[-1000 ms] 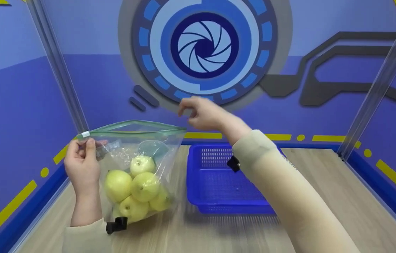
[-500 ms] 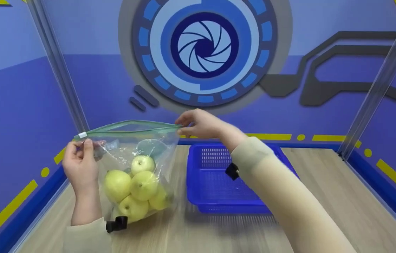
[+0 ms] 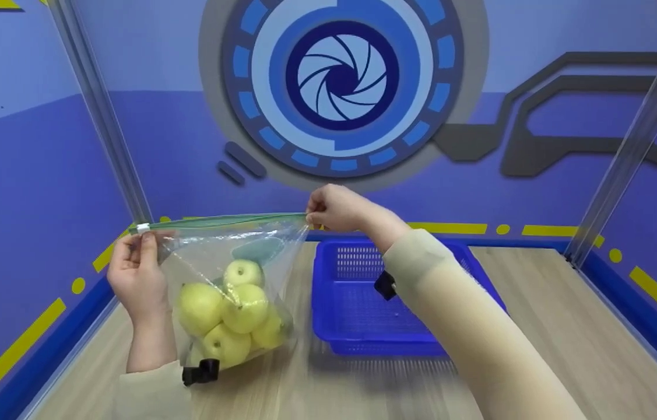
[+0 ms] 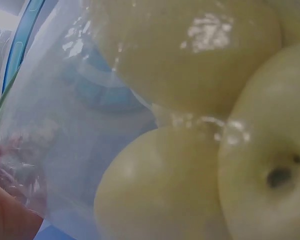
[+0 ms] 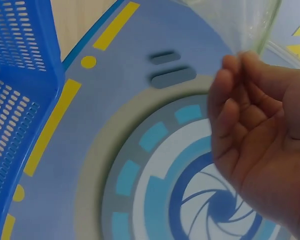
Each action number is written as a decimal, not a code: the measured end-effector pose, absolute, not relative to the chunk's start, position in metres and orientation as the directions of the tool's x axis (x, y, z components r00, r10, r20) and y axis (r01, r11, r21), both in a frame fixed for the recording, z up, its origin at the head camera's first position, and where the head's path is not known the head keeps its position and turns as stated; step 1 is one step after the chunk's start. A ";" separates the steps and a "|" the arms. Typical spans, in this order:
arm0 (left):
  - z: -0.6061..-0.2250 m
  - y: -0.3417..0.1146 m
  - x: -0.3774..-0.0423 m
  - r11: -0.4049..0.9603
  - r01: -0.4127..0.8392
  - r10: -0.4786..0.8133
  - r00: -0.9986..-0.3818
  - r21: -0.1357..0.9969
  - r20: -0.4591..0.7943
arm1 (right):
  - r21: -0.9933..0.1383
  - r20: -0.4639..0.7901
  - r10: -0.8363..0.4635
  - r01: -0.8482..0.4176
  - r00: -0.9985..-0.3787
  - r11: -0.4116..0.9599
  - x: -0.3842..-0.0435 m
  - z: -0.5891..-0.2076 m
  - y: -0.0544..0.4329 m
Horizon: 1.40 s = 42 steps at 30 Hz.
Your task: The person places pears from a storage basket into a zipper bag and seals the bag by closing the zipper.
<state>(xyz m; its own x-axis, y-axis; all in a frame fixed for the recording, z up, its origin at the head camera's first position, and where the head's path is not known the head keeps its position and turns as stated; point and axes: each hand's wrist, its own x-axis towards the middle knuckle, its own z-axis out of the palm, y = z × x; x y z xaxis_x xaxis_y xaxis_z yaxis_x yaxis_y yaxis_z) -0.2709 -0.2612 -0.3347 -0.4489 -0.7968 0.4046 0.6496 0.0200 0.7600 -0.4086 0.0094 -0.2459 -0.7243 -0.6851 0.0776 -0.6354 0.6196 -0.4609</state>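
A clear zip bag [image 3: 200,251] with a green top strip hangs between both hands and holds several yellow-green pears [image 3: 201,308]. My left hand [image 3: 139,274] pinches its upper left corner, just under the white slider [image 3: 143,228]. My right hand [image 3: 340,208] pinches the upper right corner between thumb and forefinger. The top edge is drawn nearly straight, its two sides close together. Through the film in the left wrist view, pears [image 4: 160,185] fill most of the picture. Curled fingers [image 5: 230,107] of the right hand show at the bag's corner in the right wrist view.
A blue plastic basket [image 3: 323,332] with perforated sides stands on the wooden table [image 3: 544,303], right of the bag and partly hidden by the right forearm. Blue patterned panels [image 3: 171,134] enclose the table at the back and sides.
The right hand has come down from above the bag and taken hold of its upper right corner. The bag's mouth, gaping before, is pulled narrow and straight. The left hand keeps its grip.
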 end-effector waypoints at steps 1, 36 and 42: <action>-0.335 -0.260 -0.271 0.028 0.650 -0.798 -0.443 0.760 0.408 | -0.449 0.074 -0.685 -0.637 -0.725 0.626 -0.406 -0.245 0.007; -0.331 -0.235 -0.269 0.118 0.645 -0.796 -0.392 0.755 0.461 | -0.494 0.410 -0.595 -0.716 -0.692 0.493 -0.303 -0.254 -0.150; -0.330 -0.235 -0.267 0.114 0.627 -0.806 -0.395 0.771 0.440 | -0.420 0.453 -0.607 -0.757 -0.653 0.501 -0.303 -0.254 -0.148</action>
<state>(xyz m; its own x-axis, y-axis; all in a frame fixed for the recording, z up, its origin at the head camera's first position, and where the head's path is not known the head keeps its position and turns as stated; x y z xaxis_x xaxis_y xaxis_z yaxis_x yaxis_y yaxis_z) -0.2672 -0.2353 -0.3298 -0.3952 -0.8064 0.4400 0.6267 0.1136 0.7709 -0.3029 -0.1478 -0.2541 -0.6529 -0.6074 0.4526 -0.7570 0.5008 -0.4198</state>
